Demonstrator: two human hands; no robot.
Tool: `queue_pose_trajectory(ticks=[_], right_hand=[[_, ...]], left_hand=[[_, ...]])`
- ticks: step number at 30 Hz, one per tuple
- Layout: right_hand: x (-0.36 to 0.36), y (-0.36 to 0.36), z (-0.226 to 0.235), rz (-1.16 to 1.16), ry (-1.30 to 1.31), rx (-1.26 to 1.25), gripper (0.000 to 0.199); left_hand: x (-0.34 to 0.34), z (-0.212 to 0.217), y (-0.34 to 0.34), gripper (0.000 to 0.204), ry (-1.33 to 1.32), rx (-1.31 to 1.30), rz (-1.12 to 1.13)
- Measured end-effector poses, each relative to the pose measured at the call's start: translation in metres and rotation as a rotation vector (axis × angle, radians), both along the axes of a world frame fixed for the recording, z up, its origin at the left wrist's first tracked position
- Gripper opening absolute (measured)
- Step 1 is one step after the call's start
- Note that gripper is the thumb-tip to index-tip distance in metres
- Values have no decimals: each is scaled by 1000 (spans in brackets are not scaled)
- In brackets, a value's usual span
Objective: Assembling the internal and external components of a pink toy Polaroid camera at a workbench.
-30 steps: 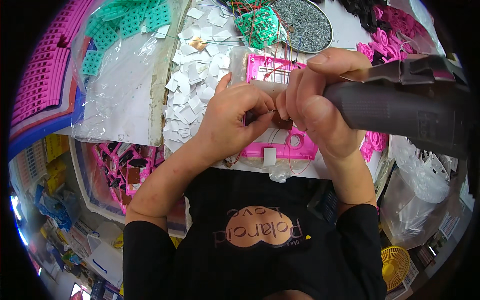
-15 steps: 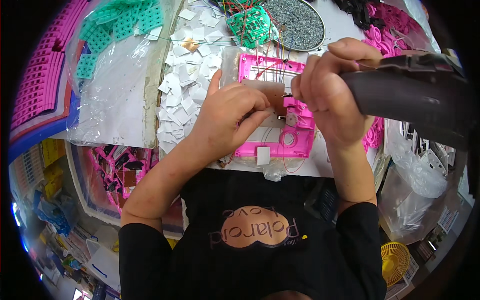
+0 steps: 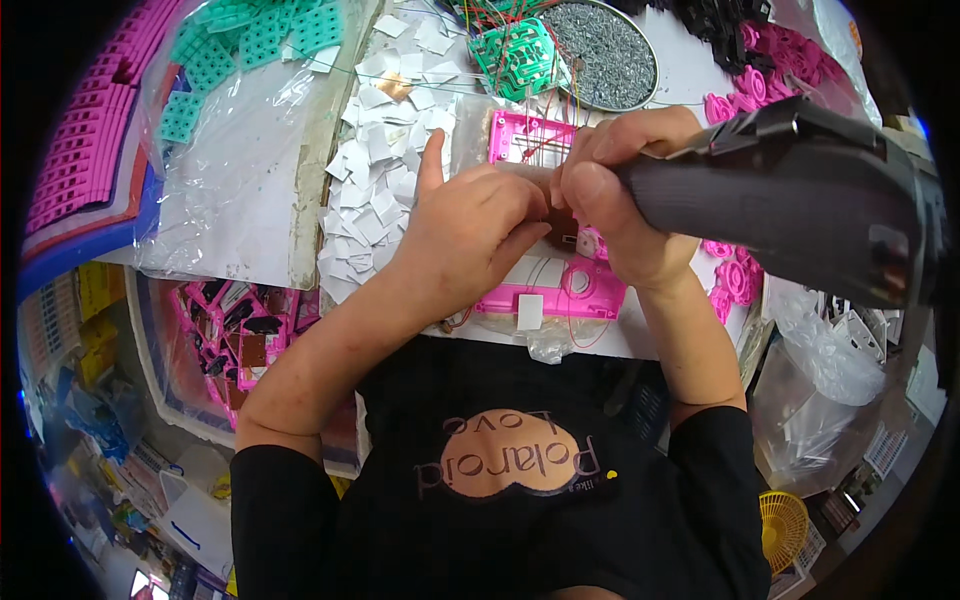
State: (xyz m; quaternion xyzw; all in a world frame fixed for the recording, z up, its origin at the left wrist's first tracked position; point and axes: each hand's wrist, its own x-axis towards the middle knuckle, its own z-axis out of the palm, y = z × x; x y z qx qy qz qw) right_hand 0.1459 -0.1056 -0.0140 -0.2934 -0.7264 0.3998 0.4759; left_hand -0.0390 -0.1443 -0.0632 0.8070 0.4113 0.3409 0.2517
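Note:
My right hand (image 3: 630, 190) is wrapped round a dark grey power screwdriver (image 3: 770, 190), whose body slants up to the right; its tip is hidden behind my fingers. Below it lies a pink plastic casing (image 3: 590, 292) with thin wires running out of it. My left hand (image 3: 470, 225) is closed, thumb and fingers pinching the edge of a brown circuit board (image 3: 562, 232) over the casing; its index finger or another finger points up. Both hands nearly meet above the board. A small white square pad (image 3: 529, 311) sits on the casing's near edge.
White pads (image 3: 375, 180) lie heaped left of the casing. Behind stand a round tray of screws (image 3: 605, 55) and green circuit boards (image 3: 517, 58) with wires. Pink parts (image 3: 735, 285) lie at right, teal pads (image 3: 250, 40) at far left, and a box of pink assemblies (image 3: 235, 340) below.
My right hand has moved left and in over the board with the power screwdriver, now close to my left hand. My left hand keeps its pinch on the board. The whole view has shifted slightly.

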Motion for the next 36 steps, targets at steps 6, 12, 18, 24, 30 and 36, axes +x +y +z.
queue_pose_trajectory(ticks=[6, 12, 18, 24, 30, 36], right_hand=[[18, 1, 18, 113, 313, -121, 45], [7, -19, 73, 551, 644, -220, 45], [4, -27, 79, 489, 446, -184, 43], [0, -34, 81, 449, 436, -185, 40], [-4, -37, 78, 454, 446, -176, 39], [-4, -36, 72, 436, 439, -192, 40]], left_hand=[[-7, 17, -10, 11, -242, -141, 18], [-6, 43, -35, 21, -1406, -1339, -228], [-4, 48, -47, 22, -1491, -1595, -258], [-3, 47, -46, 22, -1515, -1656, -300], [-4, 43, -52, 22, -1552, -1694, -296], [-12, 41, -49, 18, -1276, -1238, -13]])
